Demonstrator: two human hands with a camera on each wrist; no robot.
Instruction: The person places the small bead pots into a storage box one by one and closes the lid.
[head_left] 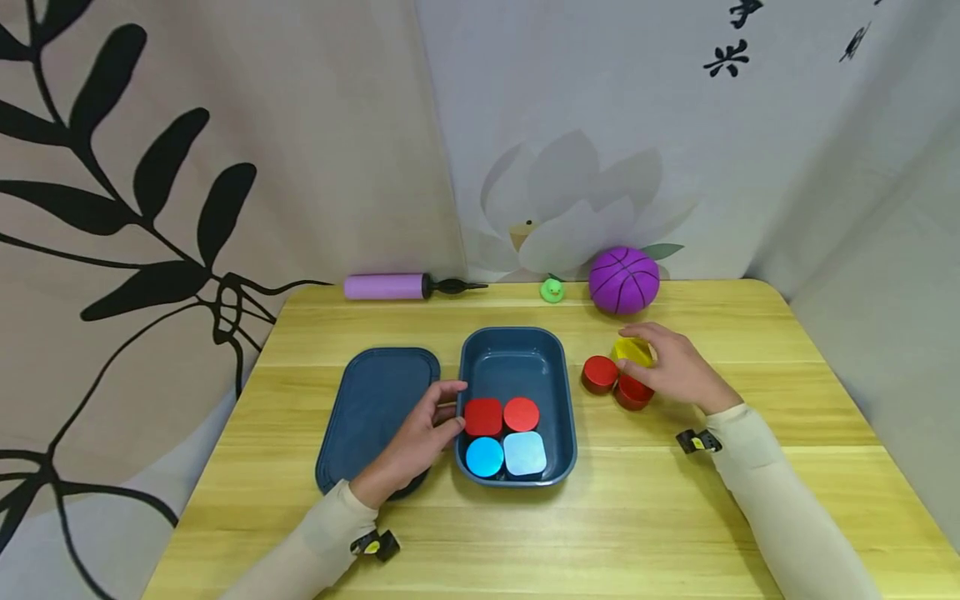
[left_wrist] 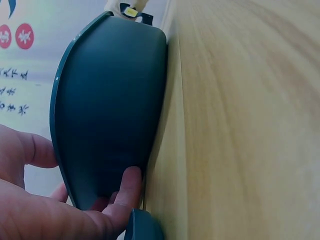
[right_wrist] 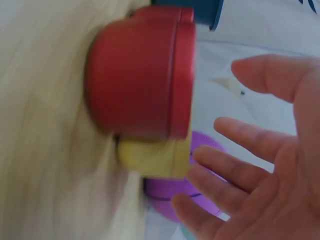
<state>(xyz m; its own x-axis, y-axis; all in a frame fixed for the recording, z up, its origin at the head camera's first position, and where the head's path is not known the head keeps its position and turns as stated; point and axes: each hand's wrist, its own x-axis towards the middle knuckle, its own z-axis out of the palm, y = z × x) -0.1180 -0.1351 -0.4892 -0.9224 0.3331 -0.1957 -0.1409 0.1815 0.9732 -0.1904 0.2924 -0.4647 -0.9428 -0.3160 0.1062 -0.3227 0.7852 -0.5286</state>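
Note:
My left hand rests against the left wall of a dark blue tray, fingertips at its rim; in the left wrist view its fingers touch the outer wall. Inside the tray's near half sit a red square container, a red round one, a blue round one and a light blue square one. My right hand reaches over a yellow container, fingers spread. In the right wrist view, that hand stands beside a red container, apart from it.
Left of the tray lies a dark blue lid, partly under my left forearm. Another red round container stands near the yellow one. Along the back edge are a purple pump, a green duck and a purple ball.

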